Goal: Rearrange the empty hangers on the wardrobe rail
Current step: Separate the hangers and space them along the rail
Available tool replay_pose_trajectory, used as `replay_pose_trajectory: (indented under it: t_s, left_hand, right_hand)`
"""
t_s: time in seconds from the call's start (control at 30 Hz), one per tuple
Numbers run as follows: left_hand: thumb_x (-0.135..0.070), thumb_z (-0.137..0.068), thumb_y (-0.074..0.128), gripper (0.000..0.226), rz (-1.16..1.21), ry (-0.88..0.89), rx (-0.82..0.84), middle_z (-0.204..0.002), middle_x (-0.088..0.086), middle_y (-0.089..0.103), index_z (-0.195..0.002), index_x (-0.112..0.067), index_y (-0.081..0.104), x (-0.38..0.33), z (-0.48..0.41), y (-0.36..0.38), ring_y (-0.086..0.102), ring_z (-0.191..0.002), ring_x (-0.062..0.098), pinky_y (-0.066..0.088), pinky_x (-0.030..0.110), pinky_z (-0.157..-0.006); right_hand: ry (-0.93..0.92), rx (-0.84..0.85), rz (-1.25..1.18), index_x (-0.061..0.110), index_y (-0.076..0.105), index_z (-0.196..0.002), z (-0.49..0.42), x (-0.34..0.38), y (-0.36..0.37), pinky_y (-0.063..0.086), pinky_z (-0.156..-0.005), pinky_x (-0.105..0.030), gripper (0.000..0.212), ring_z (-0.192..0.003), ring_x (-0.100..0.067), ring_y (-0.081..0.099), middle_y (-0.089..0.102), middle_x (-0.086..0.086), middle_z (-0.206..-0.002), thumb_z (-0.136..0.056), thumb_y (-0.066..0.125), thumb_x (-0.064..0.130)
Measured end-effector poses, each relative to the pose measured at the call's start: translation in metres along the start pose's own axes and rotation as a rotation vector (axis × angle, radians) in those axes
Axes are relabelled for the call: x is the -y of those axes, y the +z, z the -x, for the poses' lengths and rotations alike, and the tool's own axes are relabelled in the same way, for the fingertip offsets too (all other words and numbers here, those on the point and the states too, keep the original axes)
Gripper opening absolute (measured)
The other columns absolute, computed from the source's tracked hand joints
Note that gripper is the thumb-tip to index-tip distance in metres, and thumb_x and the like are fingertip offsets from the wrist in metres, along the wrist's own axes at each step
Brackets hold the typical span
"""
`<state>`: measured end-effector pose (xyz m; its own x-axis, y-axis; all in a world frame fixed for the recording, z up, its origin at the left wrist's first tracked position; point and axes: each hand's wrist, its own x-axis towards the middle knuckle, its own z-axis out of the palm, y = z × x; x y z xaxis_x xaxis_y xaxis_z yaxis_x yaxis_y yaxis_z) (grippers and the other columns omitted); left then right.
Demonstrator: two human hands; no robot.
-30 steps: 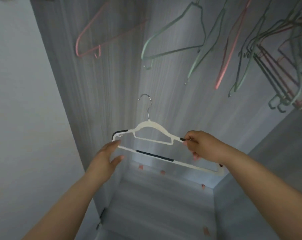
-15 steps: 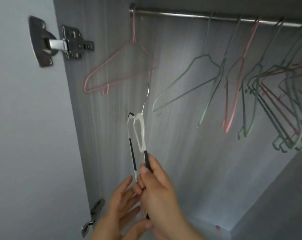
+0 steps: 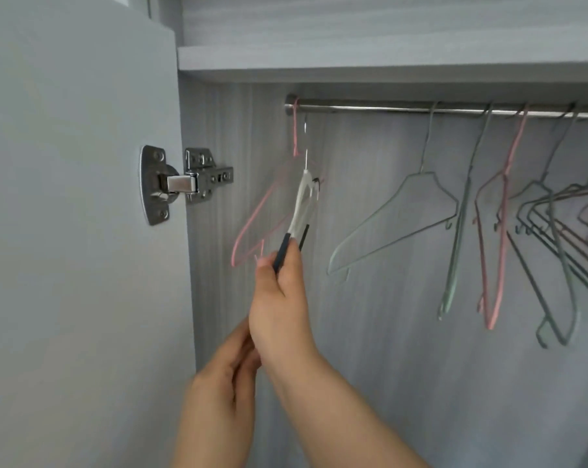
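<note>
head view: the right hand [image 3: 280, 298] pinches the white hanger [image 3: 302, 206] by its dark-tipped lower end, its metal hook raised just under the left end of the wardrobe rail [image 3: 404, 109], beside the pink hanger [image 3: 252, 228] hanging there. the left hand [image 3: 218, 393] sits below, fingers loosely curled, holding nothing visible. the hanging step seems in hand; next, the hook likely needs lifting over the rail.

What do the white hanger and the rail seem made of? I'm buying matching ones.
White hanger: probably matte plastic, with black strips that look like rubber and a thin shiny metal hook. Rail: metal, polished or chromed, judging by its bright highlights.
</note>
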<state>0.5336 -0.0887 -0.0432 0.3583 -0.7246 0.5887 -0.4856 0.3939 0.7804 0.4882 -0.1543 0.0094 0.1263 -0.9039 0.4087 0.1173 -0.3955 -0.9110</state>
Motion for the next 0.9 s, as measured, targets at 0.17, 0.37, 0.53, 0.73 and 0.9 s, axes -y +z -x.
replay_pose_trajectory:
  t_s: [0.17, 0.37, 0.53, 0.73, 0.9]
  left_hand:
    - [-0.004, -0.087, 0.043, 0.031, -0.149, 0.116, -0.048, -0.063, -0.016, 0.065, -0.105, -0.020, 0.063, 0.003, -0.056, 0.016, 0.061, -0.066, 0.014, 0.040, 0.008, -0.056]
    - [-0.003, -0.085, 0.054, 0.034, -0.250, 0.325, -0.155, -0.106, 0.007, 0.068, -0.116, -0.014, 0.060, -0.002, -0.088, 0.015, 0.054, -0.095, 0.010, 0.034, 0.008, -0.076]
    - [-0.012, -0.081, 0.046, 0.046, -0.273, 0.314, -0.182, -0.132, 0.013, 0.049, -0.126, -0.007, 0.048, 0.011, -0.094, 0.020, 0.038, -0.118, 0.015, 0.022, 0.013, -0.100]
    - [-0.002, -0.085, 0.053, 0.053, -0.247, 0.256, -0.188, -0.141, 0.019, 0.039, -0.134, -0.001, 0.035, 0.020, -0.103, 0.031, 0.036, -0.129, 0.029, 0.016, 0.012, -0.101]
    - [-0.008, -0.088, 0.052, 0.038, -0.107, 0.136, -0.157, -0.105, 0.003, 0.063, -0.125, -0.004, 0.047, 0.027, -0.114, 0.036, 0.061, -0.095, 0.019, 0.037, 0.006, -0.073]
  right_hand:
    - [-0.121, -0.220, -0.009, 0.012, 0.043, -0.120, -0.068, 0.004, 0.019, 0.038, -0.105, -0.037, 0.038, -0.103, -0.018, 0.047, 0.050, -0.003, -0.114, -0.088, 0.032, 0.030]
    - [-0.073, -0.446, 0.011, -0.004, 0.052, -0.114, -0.140, 0.002, 0.002, 0.047, -0.088, -0.040, 0.038, -0.102, -0.038, 0.059, 0.060, -0.028, -0.110, -0.087, 0.032, 0.015]
    - [-0.071, -0.430, 0.126, 0.000, 0.051, -0.114, -0.149, -0.020, -0.012, 0.047, -0.092, -0.043, 0.037, -0.096, -0.031, 0.057, 0.059, -0.023, -0.108, -0.088, 0.030, 0.016]
    - [0.075, -0.317, 0.412, 0.007, 0.032, -0.138, -0.124, -0.022, -0.022, 0.029, -0.107, -0.038, 0.049, -0.130, -0.036, 0.037, 0.040, -0.018, -0.137, -0.094, 0.037, 0.028]
    - [-0.399, -0.260, 0.837, 0.001, 0.005, -0.147, -0.055, 0.003, 0.000, -0.003, -0.117, -0.025, 0.068, -0.143, -0.021, -0.001, 0.002, -0.013, -0.157, -0.092, 0.039, 0.021]
